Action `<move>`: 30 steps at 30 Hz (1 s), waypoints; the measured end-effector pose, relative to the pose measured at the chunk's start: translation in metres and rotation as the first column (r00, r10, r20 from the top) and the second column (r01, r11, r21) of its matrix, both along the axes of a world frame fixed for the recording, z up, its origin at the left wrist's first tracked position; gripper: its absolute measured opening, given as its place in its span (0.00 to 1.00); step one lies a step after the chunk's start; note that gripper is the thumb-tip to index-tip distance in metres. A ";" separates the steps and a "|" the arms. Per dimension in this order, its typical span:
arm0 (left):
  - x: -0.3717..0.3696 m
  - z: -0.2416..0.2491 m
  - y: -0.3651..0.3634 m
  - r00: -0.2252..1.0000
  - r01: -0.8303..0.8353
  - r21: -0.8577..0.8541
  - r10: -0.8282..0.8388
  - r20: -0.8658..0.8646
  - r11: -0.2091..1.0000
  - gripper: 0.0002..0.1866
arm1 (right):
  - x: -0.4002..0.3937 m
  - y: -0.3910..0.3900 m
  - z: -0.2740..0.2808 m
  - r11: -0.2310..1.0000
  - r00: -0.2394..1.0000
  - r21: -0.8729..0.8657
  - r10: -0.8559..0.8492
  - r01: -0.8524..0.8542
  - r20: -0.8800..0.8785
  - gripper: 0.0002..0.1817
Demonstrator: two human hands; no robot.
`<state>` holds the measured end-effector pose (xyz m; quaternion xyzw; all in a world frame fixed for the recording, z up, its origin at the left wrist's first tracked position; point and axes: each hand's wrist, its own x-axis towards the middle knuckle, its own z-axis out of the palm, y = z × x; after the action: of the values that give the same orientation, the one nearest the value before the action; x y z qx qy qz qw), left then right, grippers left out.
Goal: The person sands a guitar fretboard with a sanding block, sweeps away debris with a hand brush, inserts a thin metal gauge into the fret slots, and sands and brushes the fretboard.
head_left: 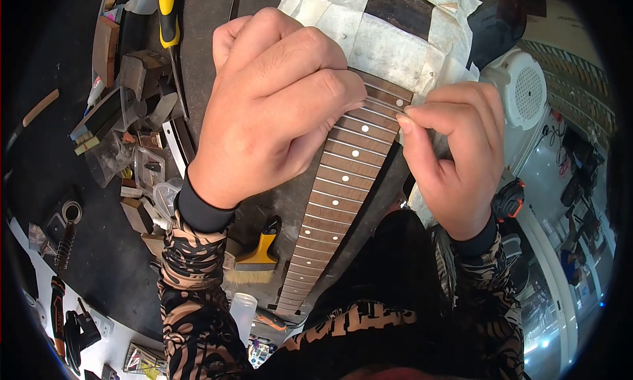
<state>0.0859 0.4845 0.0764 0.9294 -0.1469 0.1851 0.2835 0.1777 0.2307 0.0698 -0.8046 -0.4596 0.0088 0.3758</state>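
Note:
A guitar neck with a brown fretboard [338, 189], white dot inlays and metal frets runs from the lower middle up to the guitar body [389, 47], which is covered in pale masking tape around a dark opening. My left hand [277, 103] is closed, thumb and index finger pinched over the fretboard near the body end. Opposite it, my right hand [458, 149] pinches with thumb and index finger at the board's right edge. Between the two pinches a thin fret wire [385, 105] crosses the board; the fingertips partly cover its ends.
Left of the neck, the dark bench holds a yellow-handled screwdriver [169, 17], a yellow brush [258, 254], wood scraps [105, 50] and plastic bits. A translucent bottle [242, 311] stands near my left sleeve. A white device with a perforated round face [527, 97] is at right.

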 end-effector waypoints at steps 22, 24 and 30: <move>-0.004 -0.004 0.001 0.999 -0.040 0.007 0.040 0.002 0.999 0.09 | 0.001 0.008 0.003 1.000 0.999 -0.019 0.020 -0.019 0.032 0.16; -0.008 -0.003 0.003 0.999 -0.029 -0.004 0.029 -0.017 1.000 0.09 | 0.000 0.007 0.005 0.999 0.999 -0.029 0.045 -0.045 0.019 0.15; -0.005 0.001 0.005 0.999 -0.025 -0.008 0.025 -0.024 1.000 0.09 | 0.001 0.008 0.003 0.999 0.999 -0.020 0.032 -0.031 0.007 0.15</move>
<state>0.0810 0.4894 0.0769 0.9321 -0.1310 0.1781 0.2869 0.1784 0.2390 0.0731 -0.8010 -0.4736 0.0162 0.3658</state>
